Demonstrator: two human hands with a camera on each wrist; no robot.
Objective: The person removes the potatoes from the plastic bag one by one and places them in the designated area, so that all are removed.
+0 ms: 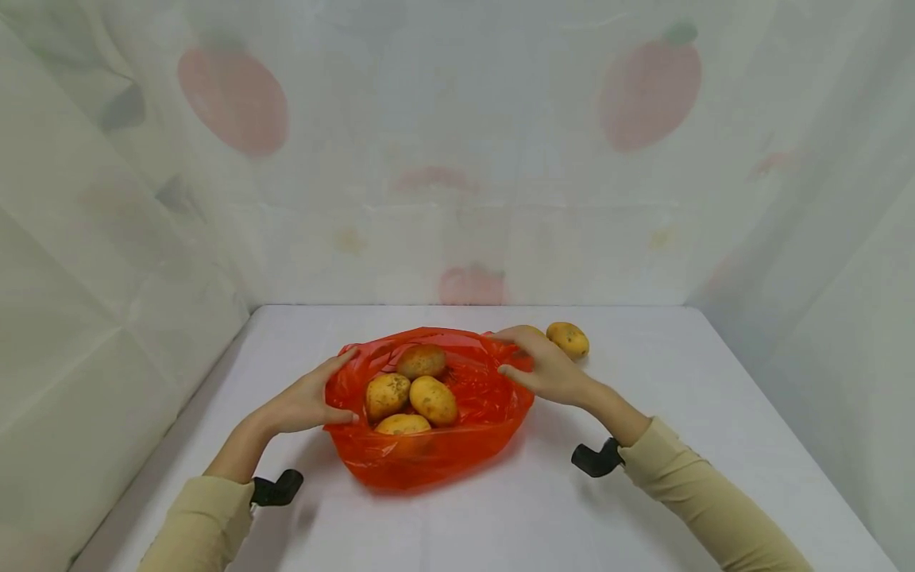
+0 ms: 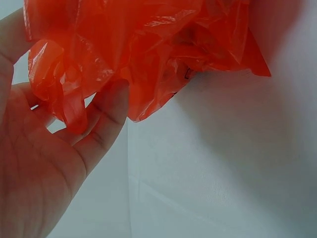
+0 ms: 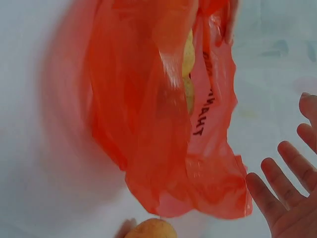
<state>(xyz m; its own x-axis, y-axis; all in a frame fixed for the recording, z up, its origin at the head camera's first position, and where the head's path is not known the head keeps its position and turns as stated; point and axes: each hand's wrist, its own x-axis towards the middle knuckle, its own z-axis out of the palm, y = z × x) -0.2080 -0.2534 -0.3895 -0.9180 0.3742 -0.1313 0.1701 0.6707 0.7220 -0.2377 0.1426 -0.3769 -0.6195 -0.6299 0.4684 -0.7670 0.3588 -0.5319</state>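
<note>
A thin red plastic bag (image 1: pixel 429 465) stands with its mouth spread wide, and several potatoes (image 1: pixel 434 400) lie inside it. At its left rim, my left hand (image 1: pixel 310 399) touches the film with thumb and fingers apart. In the left wrist view, a loop of the bag (image 2: pixel 74 106) hangs across the fingers of that hand (image 2: pixel 44 153), and the film covers a fingertip. My right hand (image 1: pixel 546 372) is at the right rim. Its fingers look spread in the right wrist view, where the hand (image 3: pixel 292 198) is beside the bag's edge (image 3: pixel 218 198).
Behind the right hand, a potato (image 1: pixel 568 340) lies on the white-covered table (image 1: pixel 629 342); another, partly hidden, is next to it. Pale curtains with fruit prints (image 1: pixel 457 230) enclose the back and sides. A black wrist mount (image 1: pixel 596 458) sticks out from each sleeve.
</note>
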